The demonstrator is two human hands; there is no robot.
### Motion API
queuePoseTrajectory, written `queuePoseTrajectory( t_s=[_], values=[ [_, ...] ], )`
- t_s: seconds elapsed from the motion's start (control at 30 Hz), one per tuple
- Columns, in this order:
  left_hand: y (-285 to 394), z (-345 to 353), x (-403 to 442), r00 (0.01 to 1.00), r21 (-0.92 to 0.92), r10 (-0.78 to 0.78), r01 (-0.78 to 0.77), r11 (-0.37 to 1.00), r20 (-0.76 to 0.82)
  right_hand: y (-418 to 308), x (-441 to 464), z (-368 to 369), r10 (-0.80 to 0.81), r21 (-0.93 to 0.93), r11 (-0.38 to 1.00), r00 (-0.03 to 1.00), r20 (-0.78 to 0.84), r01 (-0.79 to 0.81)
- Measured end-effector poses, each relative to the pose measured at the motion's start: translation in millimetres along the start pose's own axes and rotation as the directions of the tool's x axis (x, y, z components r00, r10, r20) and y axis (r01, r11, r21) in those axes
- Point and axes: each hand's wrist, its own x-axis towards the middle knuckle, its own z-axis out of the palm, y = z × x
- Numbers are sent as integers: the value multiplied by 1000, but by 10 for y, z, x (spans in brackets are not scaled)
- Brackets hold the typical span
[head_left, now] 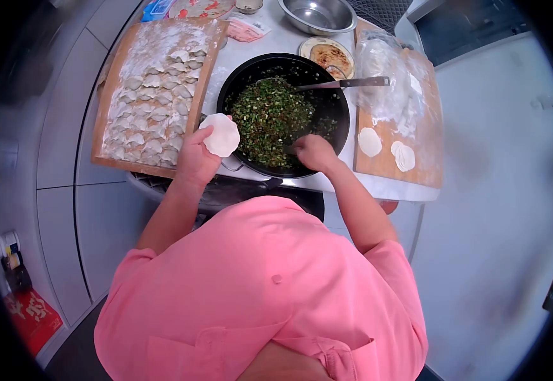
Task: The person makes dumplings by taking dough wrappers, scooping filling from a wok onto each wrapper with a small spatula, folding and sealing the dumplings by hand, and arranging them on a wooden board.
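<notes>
A round white dumpling wrapper (221,135) lies across the fingers of my left hand (199,155), held by its edge under the thumb. Beside it stands a wide black pan (224,89) with chopped green filling (270,114) inside. My right hand (315,152) is over the pan's near right part, its fingers closed. What they grip is mostly hidden; a short greyish tip seems to reach into the filling. A larger utensil with a dark handle (365,82) rests across the pan's right rim, its far end in the filling.
At left, a floured wooden board (162,47) carries rows of folded dumplings (153,111). The right board (429,159) holds loose wrappers (370,142) and a plastic bag (381,70). Behind the pan are a plate with a browned flatbread (329,57) and a steel bowl (318,16).
</notes>
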Motion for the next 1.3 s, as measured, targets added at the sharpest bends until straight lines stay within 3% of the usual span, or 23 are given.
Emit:
queuePoseTrajectory(
  t_s=[0.07,0.1,0.13,0.2,0.23,0.3,0.33,0.43,0.57,0.67,0.73,0.77,0.83,0.9,0.97,1.03,1.07,1.13,1.17,1.2,1.23,1.3],
  values=[
    [-25,-99,54,1000,-12,-11,11,1000,11,79,75,131,21,263,964,999,44,-32],
    [-38,-134,71,999,-23,-21,21,1000,26,54,72,91,21,264,964,999,45,-32],
    [-49,-149,73,999,-22,-21,22,1000,26,35,61,28,71,404,907,990,124,-116],
    [-71,-157,51,993,224,72,-92,970,95,27,59,-52,105,606,758,962,252,-242],
    [-81,-156,47,993,225,72,-92,970,95,38,60,-52,105,607,757,962,252,-242],
    [-101,-117,29,982,256,127,-160,953,139,44,72,-66,80,775,562,952,295,-288],
    [-107,-71,7,977,264,147,-183,947,153,36,72,-85,79,774,564,952,295,-287],
    [-136,8,-26,984,289,176,-164,943,-15,-24,32,-178,52,824,508,964,262,-251],
    [-316,-119,235,991,385,90,-123,915,101,-213,-68,-397,62,839,511,981,181,-187],
    [-360,179,209,981,461,50,-134,877,190,-332,-144,-432,54,808,583,997,62,-82],
    [-381,300,237,971,493,52,-165,854,234,-421,-174,-361,-19,591,779,950,-313,211],
    [-408,299,292,965,432,53,-164,887,257,-476,-217,-348,-22,589,780,950,-312,212],
    [-442,304,409,951,306,59,-155,939,303,-639,-339,-393,-219,21,960,791,-571,281],
    [-413,378,467,944,241,65,-149,959,324,-679,-393,-351,-275,-86,957,776,-567,276],
    [-278,552,424,989,-179,-132,143,973,70,-652,-401,-243,-368,-233,930,741,-562,285],
    [-265,426,483,988,-175,-138,149,973,74,-666,-448,-225,-357,-243,932,781,-512,267],
    [-288,311,527,990,-6,-39,41,999,136,-655,-469,-237,-367,-240,929,782,-504,281],
    [-214,372,533,995,-221,-87,97,971,52,-604,-502,-255,-376,-236,926,782,-497,294],
    [-207,347,537,995,-220,-87,96,971,52,-561,-514,-256,-359,-228,932,786,-503,281],
    [-184,330,519,997,-14,46,-46,999,68,-518,-518,-252,-344,-220,938,789,-509,267],
    [-167,324,486,991,74,100,-107,992,88,-464,-497,-227,-345,-221,938,789,-508,268],
    [-118,347,393,970,243,206,-232,942,128,-333,-404,-125,-224,-267,958,844,-487,100]
  ],
)
